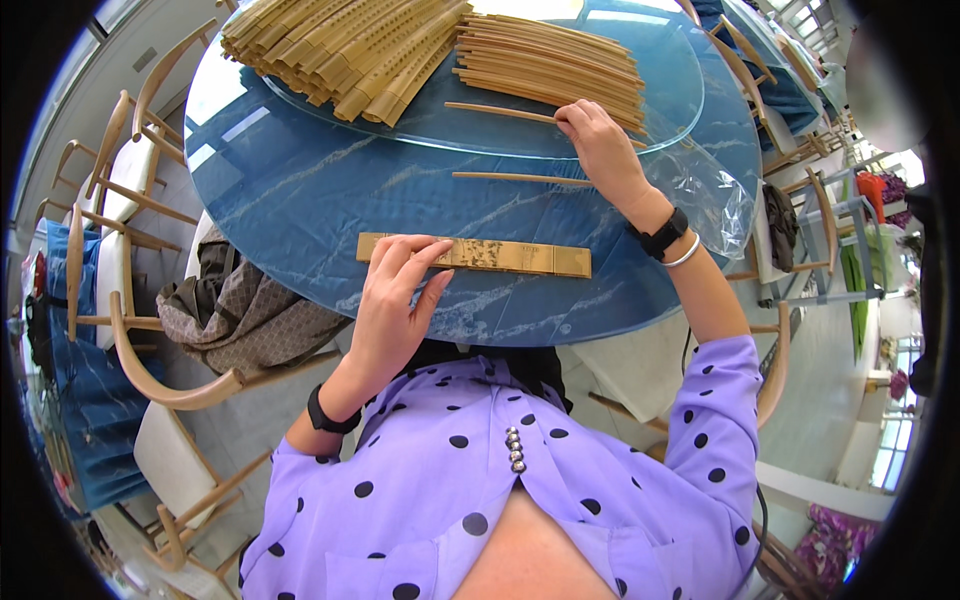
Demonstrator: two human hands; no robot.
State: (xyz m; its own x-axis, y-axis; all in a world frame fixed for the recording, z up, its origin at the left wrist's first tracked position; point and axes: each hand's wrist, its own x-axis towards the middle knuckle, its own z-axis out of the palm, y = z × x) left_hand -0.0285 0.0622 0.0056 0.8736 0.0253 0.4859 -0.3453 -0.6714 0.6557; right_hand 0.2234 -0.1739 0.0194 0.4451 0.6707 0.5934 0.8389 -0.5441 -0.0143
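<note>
Lying beneath left fingers (428,256): gold packet (505,256)

On the bench (290,200), a carton (500,256) lies before a stick (520,178). Behind, a carton pile (345,55) sits left of sticks (550,65).

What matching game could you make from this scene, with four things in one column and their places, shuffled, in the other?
Things
1. Flat gold packet
2. Large gold pile
3. Clear plastic
4. Right hand

Places
A. By the right side of the blue table
B. At the right end of a single thin stick
C. Under the fingers of the left hand
D. To the left of the thin stick pile

Pairs: 1-C, 2-D, 3-A, 4-B
</note>
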